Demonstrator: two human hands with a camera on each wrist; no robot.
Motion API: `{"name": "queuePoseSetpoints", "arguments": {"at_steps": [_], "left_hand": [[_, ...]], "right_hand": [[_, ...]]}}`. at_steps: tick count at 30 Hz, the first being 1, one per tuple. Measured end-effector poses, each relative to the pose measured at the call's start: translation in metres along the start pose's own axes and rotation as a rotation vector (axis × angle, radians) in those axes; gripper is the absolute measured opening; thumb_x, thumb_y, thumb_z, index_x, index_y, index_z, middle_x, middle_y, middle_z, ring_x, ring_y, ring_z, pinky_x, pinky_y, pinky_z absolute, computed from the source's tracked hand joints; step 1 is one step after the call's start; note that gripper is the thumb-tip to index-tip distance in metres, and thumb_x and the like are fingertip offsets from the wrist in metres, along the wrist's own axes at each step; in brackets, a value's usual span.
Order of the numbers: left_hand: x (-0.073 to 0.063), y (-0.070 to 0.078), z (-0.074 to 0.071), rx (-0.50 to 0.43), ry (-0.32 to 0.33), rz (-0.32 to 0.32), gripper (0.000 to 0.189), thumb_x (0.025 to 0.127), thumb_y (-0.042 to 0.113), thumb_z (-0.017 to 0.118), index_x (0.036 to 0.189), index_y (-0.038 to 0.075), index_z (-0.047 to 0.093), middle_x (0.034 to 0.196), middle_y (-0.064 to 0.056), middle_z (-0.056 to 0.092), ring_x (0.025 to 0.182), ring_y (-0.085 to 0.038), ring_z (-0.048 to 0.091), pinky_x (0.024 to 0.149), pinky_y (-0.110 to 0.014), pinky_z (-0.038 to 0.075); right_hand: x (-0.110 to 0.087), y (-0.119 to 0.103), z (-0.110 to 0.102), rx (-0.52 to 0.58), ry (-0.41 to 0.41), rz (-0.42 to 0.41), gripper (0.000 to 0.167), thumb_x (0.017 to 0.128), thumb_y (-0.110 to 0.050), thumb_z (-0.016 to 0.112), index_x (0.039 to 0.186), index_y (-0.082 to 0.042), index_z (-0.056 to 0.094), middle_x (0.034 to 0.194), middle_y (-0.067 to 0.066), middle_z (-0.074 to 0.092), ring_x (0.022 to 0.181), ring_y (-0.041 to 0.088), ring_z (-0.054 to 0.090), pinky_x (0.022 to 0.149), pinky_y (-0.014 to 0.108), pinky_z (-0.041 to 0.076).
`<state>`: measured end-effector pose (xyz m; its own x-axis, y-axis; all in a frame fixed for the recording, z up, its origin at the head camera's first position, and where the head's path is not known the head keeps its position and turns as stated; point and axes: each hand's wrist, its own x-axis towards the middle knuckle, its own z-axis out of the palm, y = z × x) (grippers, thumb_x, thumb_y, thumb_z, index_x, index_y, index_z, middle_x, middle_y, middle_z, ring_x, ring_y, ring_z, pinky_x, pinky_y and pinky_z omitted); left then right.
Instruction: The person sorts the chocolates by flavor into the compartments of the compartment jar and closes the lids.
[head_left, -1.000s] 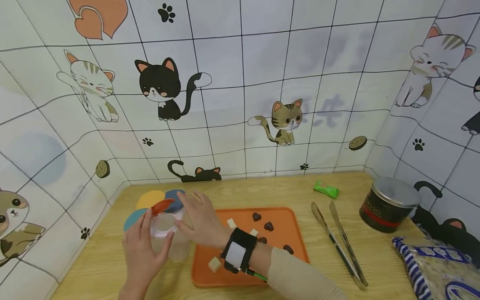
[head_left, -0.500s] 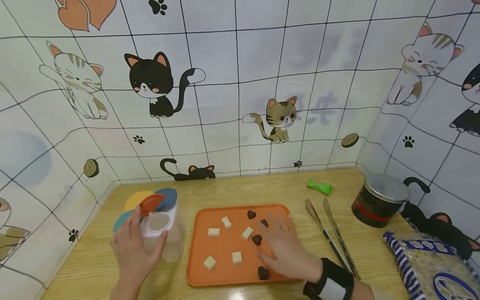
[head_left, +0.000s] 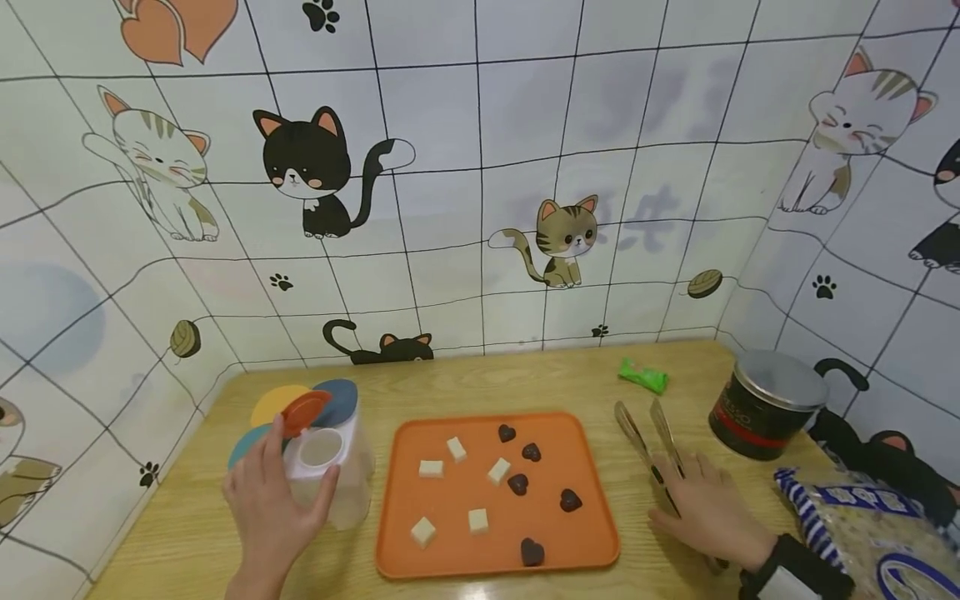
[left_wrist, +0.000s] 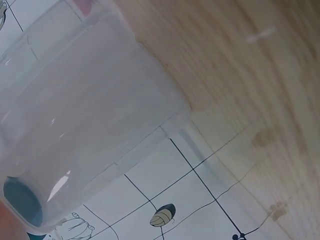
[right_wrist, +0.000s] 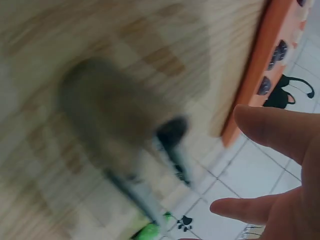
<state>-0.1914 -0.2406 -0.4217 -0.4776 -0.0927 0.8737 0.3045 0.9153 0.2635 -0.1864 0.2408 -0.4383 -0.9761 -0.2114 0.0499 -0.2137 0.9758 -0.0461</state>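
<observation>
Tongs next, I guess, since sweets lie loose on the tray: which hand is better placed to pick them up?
Right. The right hand lies open over the tongs, touching or nearly so, while the left hand holds the clear container across the tray.

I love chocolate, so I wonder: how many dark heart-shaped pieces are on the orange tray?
5 dark hearts on the orange tray: two near its far edge, one mid-tray, one toward the right, one at the near edge. None looks hidden.

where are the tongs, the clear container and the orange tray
tongs (head_left: pixel 637 433), head view, on the left arm near its tip
clear container (head_left: pixel 352 492), head view, on its see-through side wall
orange tray (head_left: pixel 592 546), head view, on a bare part near its right corner
</observation>
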Motion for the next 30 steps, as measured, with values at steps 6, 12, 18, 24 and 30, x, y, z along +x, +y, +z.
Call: {"name": "queuePoseSetpoints", "arguments": {"at_steps": [6,12,18,24,30], "left_hand": [[0.001,0.0,0.0,-0.006,0.007,0.006,0.081,0.076,0.064,0.041,0.132,0.005,0.039,0.103,-0.022,0.05,0.085,-0.037,0.041,0.071,-0.047,0.021],[0.003,0.0,-0.001,0.0,0.014,0.008,0.08,0.076,0.063,0.042,0.132,0.005,0.039,0.102,-0.022,0.05,0.085,-0.037,0.04,0.071,-0.047,0.021],[0.003,0.0,-0.002,0.009,0.01,0.007,0.08,0.077,0.063,0.041,0.132,0.004,0.039,0.102,-0.022,0.05,0.086,-0.038,0.04,0.071,-0.048,0.021],[0.002,0.0,-0.001,0.0,-0.001,0.008,0.08,0.077,0.063,0.041,0.132,0.004,0.039,0.104,-0.022,0.05,0.087,-0.038,0.041,0.072,-0.048,0.022],[0.001,0.0,-0.001,0.009,0.005,0.019,0.08,0.078,0.063,0.041,0.132,0.004,0.039,0.102,-0.021,0.051,0.086,-0.038,0.041,0.071,-0.048,0.022]], "right_hand": [[0.001,0.016,0.002,0.118,-0.169,0.024,0.08,0.071,-0.045,0.067,0.132,-0.004,0.037,0.112,0.03,0.048,0.08,0.035,0.059,0.052,0.041,0.045],[0.004,0.018,0.002,0.16,-0.14,0.009,0.075,0.072,-0.04,0.067,0.13,-0.001,0.039,0.105,0.022,0.056,0.08,0.029,0.061,0.055,0.039,0.046],[0.012,0.018,0.008,0.185,-0.115,0.043,0.072,0.076,-0.041,0.063,0.131,-0.001,0.038,0.102,0.023,0.058,0.069,0.021,0.06,0.046,0.029,0.039],[0.021,0.015,0.009,0.151,-0.043,0.058,0.067,0.077,-0.035,0.063,0.128,0.003,0.039,0.079,0.008,0.06,0.05,0.01,0.048,0.039,0.025,0.029],[0.023,0.012,0.009,0.146,-0.022,0.08,0.066,0.076,-0.03,0.065,0.126,0.006,0.041,0.054,-0.004,0.04,0.041,0.008,0.036,0.038,0.024,0.023]]}}
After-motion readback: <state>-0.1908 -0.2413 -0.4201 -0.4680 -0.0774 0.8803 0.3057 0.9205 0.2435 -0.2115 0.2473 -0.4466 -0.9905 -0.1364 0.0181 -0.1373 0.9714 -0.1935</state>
